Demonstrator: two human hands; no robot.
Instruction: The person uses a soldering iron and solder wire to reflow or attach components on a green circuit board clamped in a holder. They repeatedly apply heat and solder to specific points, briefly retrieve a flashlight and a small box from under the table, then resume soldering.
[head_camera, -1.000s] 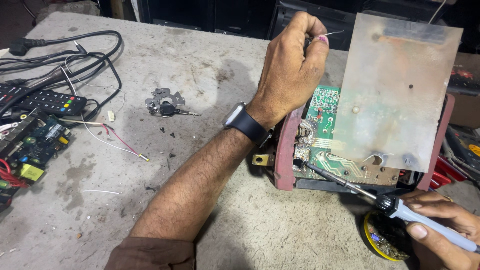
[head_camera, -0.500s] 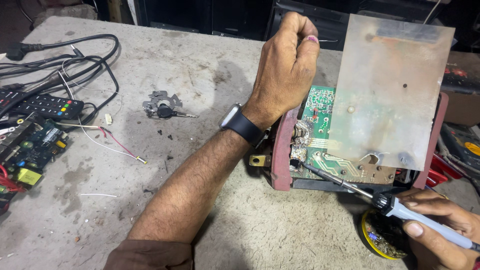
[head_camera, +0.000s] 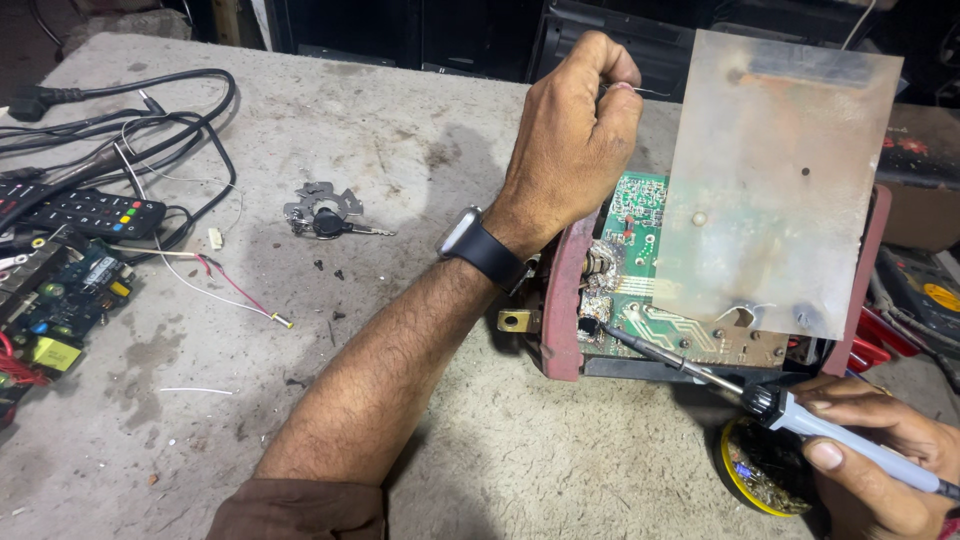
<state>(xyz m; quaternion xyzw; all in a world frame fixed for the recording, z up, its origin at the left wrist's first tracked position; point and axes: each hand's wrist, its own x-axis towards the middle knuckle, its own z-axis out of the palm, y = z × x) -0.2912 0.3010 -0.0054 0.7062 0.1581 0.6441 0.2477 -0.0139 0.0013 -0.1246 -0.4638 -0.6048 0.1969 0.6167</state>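
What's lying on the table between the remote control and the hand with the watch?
In the head view, a small metal bracket with a key lies between the remote control and the left hand, on bare tabletop.

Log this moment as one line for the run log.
left hand: pinches thin wire above circuit board | right hand: grips soldering iron, tip on board | keys: on workbench

Over the last second the left hand, pinching thin solder wire, drifts slightly left in the upper middle of the frame; its little finger now curls in.
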